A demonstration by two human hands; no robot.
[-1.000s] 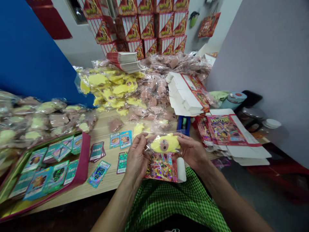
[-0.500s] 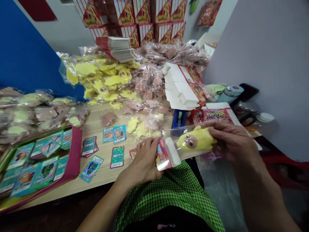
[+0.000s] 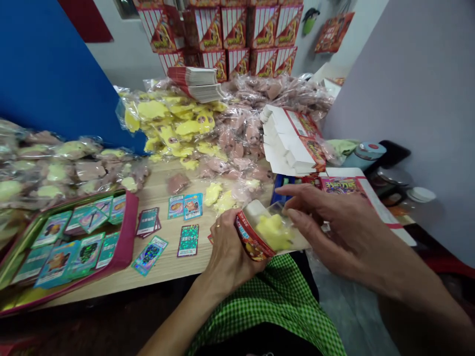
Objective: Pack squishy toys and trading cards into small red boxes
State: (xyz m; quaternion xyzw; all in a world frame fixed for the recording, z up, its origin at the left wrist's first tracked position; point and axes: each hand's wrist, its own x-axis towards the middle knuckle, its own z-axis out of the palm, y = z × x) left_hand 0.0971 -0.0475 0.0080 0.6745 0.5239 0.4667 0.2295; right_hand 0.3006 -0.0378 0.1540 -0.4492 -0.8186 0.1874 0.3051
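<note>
My left hand (image 3: 227, 247) is closed round a small red printed box (image 3: 252, 240) held at the table's front edge, its white flap open toward the right. A yellow soft toy in a clear bag (image 3: 275, 231) sticks partly out of the box's open end. My right hand (image 3: 330, 220) hovers over the toy with its fingers stretched out, fingertips touching or just above the bag. Both hands are above my green checked lap.
Heaps of bagged yellow toys (image 3: 174, 123) and pink toys (image 3: 241, 143) cover the wooden table (image 3: 166, 267). Loose cards (image 3: 188, 240) lie near my left hand; a red-rimmed tray of cards (image 3: 122, 247) is at left. Flat boxes (image 3: 293, 143) and printed sheets (image 3: 345, 185) lie right.
My right hand brought the bagged yellow toy from the right into the red box and loosened its hold. My left hand turned the box's opening toward it.
</note>
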